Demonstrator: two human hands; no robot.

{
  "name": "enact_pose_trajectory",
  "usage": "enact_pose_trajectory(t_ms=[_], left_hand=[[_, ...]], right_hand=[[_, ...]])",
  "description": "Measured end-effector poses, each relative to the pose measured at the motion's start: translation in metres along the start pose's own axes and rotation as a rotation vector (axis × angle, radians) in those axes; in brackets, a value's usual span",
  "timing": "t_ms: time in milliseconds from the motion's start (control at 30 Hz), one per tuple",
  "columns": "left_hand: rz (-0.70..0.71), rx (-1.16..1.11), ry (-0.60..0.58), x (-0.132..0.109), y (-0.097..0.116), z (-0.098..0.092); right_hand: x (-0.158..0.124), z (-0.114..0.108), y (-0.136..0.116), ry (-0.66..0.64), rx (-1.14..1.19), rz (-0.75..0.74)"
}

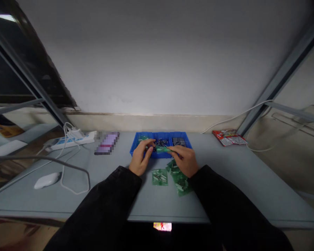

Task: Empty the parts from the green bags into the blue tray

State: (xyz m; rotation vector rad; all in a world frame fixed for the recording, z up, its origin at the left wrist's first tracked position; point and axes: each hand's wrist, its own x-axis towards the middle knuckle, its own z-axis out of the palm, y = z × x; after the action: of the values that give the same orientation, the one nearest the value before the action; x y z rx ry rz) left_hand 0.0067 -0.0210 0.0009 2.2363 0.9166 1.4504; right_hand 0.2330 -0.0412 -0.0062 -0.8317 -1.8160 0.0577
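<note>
Black sleeves (104,204); green bag (161,149) in right fingers (177,150)

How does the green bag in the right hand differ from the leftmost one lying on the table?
The held bag is raised in the right hand; the leftmost bag lies flat on the table. The held bag shows as a narrow strip; the leftmost bag shows a squarish face with small parts inside. Both are green.

Single view, from a camera on my head. Faced forward and down along my black sleeves (102,198), across the table (251,188) to the wall (157,69). Wide framing; my left hand (140,157) and right hand (186,160) showed small, below centre.
</note>
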Motion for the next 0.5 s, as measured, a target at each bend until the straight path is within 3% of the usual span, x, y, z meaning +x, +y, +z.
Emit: enact_pose_trajectory(t_ms=[233,500], left_hand=[[0.197,0.100,-0.065,0.0034,-0.0013,-0.0002],[0.193,0.069,-0.101,0.0019,-0.0034,0.0016]], right_hand=[[-0.0019,0.0036,-0.0004,-0.107,-0.020,-0.028],[-0.0014,0.0033,-0.0018,-0.119,0.002,0.005]])
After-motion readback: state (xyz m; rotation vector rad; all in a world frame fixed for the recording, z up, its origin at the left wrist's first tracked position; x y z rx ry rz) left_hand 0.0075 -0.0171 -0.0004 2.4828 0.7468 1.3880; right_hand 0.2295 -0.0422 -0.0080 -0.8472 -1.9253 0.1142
